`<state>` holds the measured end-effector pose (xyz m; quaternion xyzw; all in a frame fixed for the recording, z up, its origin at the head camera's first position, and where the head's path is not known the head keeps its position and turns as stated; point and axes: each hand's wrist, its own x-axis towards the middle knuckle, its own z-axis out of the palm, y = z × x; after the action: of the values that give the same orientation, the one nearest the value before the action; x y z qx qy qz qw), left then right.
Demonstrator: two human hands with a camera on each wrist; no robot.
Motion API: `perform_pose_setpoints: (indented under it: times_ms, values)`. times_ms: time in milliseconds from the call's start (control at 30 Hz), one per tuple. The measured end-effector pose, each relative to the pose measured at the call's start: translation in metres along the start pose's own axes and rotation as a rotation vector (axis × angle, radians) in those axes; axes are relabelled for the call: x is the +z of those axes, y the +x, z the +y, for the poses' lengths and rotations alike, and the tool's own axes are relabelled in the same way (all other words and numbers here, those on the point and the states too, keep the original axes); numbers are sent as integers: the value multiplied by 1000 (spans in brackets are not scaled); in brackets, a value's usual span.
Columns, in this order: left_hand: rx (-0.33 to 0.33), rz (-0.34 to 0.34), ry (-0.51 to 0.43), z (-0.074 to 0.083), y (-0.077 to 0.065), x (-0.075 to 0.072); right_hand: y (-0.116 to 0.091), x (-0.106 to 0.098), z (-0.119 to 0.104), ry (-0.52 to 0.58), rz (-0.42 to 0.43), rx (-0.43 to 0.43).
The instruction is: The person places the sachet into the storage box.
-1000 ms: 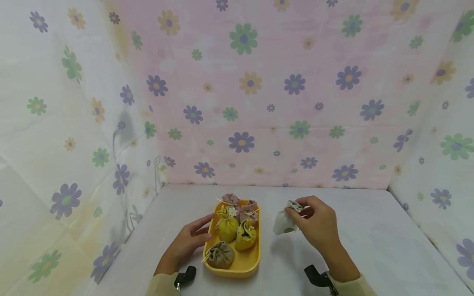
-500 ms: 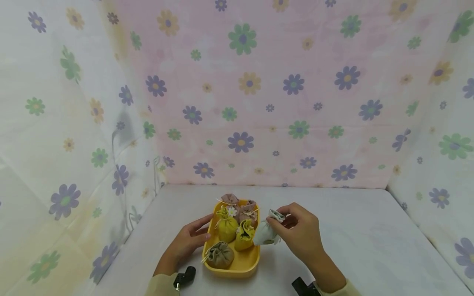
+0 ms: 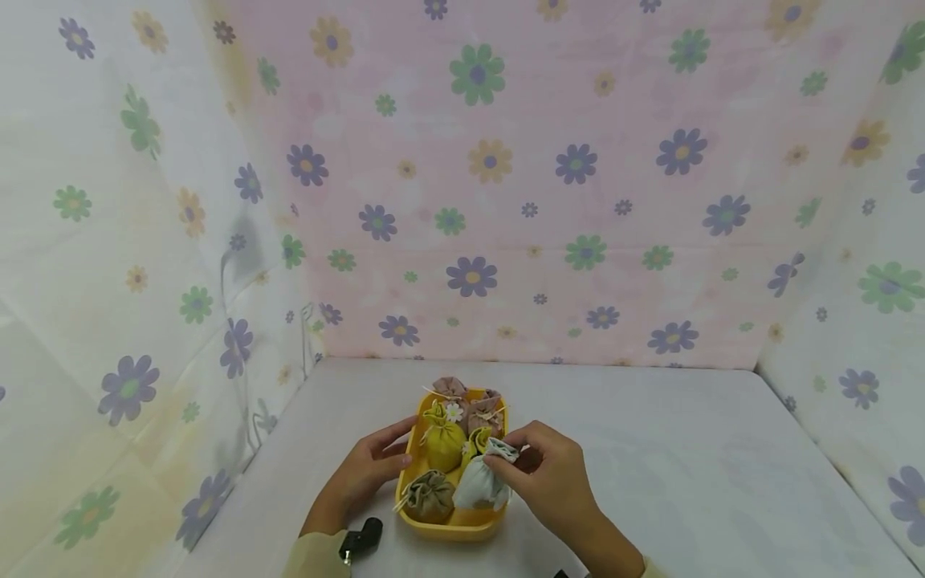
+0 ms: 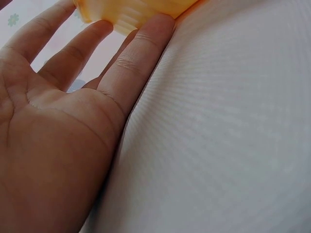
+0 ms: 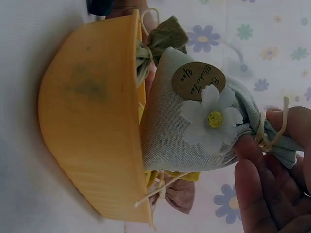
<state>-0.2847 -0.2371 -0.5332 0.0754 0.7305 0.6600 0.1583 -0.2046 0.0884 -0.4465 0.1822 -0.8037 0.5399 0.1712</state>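
My right hand pinches the gathered neck of a pale grey-green drawstring pouch over the front right of a yellow tray. In the right wrist view the pouch shows a white fabric flower, a brown oval label and a tied cord, its base at the tray's rim. My left hand rests against the tray's left side, fingers fairly straight; in the left wrist view the fingertips touch the yellow wall. Inside the tray sit an olive-brown pouch and a yellow pouch; another yellow pouch is partly hidden.
Mauve pouches fill the far end of the tray, with a white flower in front. The tray stands on a white-covered table. Flower-printed cloth hangs at the back and both sides.
My right hand has carried the pale pouch leftward from beside the tray to over its front right part, covering some of a yellow pouch. The left hand has stayed at the tray.
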Motion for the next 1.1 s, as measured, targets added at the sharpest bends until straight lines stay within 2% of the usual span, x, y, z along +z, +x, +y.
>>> perform_pose_setpoints:
  times_ms: [100,300,667,867,1000,1100]
  values:
    - [0,4,9,-1,0,0,-3,7,5,-25,-36,4]
    - [-4,5,10,-3,2,1,-9,18,14,-121,-78,-73]
    - [5,2,7,-2,2,4,-12,17,18,-309,-197,-101]
    - [-15,24,-11,0,2,6,-6,6,11,-378,-297,-33]
    - [-13,42,-10,2,2,8,1,-11,9,-365,-391,26]
    - [8,59,18,6,1,6,5,-29,14,-421,-437,68]
